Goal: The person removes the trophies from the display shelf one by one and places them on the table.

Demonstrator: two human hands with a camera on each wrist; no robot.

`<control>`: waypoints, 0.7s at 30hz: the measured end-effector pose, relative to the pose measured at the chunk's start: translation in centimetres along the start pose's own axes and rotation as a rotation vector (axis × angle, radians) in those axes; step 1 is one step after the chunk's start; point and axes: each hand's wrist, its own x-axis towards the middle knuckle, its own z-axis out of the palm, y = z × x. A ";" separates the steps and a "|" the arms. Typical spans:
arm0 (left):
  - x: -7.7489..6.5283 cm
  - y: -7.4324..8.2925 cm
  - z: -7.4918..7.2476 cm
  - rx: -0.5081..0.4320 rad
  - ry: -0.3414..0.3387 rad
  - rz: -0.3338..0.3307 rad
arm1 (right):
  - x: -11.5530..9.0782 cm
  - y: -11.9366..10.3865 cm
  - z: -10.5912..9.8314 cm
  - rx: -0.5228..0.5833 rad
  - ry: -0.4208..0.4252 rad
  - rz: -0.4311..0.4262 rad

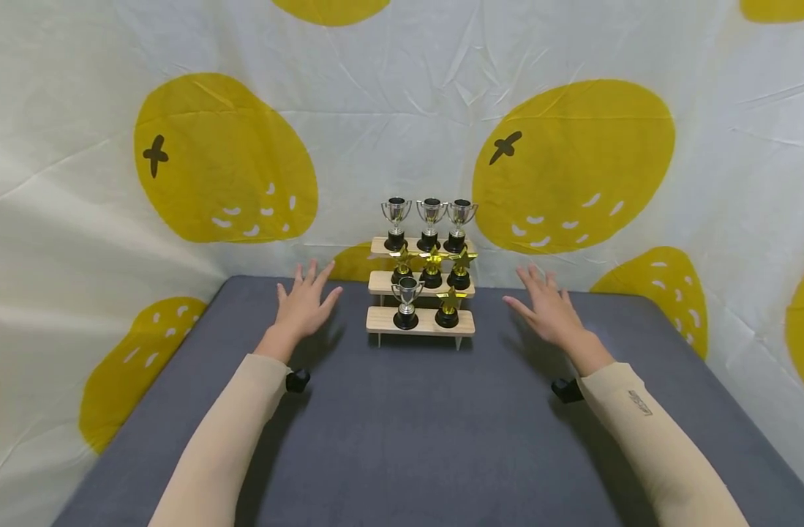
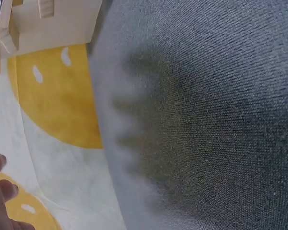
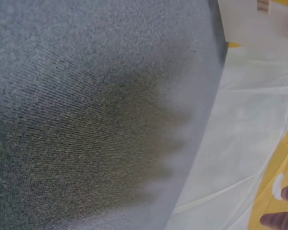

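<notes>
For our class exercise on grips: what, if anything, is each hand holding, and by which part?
Nothing is held: the left hand and right hand are spread, either side of the stand, apart from its trophies.

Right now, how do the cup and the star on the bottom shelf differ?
The cup is silver; the star is gold. The cup has an open bowl with two handles, while the star has points and no handles. In the head view, the cup stands left of the star. Both stand upright on black bases.
</notes>
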 end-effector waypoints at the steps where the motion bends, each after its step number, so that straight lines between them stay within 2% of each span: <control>1: -0.1 0.1 0.0 0.002 0.004 0.012 | -0.1 -0.1 -0.1 0.000 0.006 -0.010; 10: -0.3 1.1 -0.5 0.011 0.049 0.154 | -0.8 -0.9 -0.6 0.033 0.058 -0.125; 21: -0.4 2.1 -0.1 0.001 0.049 0.252 | -1.6 -2.2 -0.5 0.070 0.045 -0.181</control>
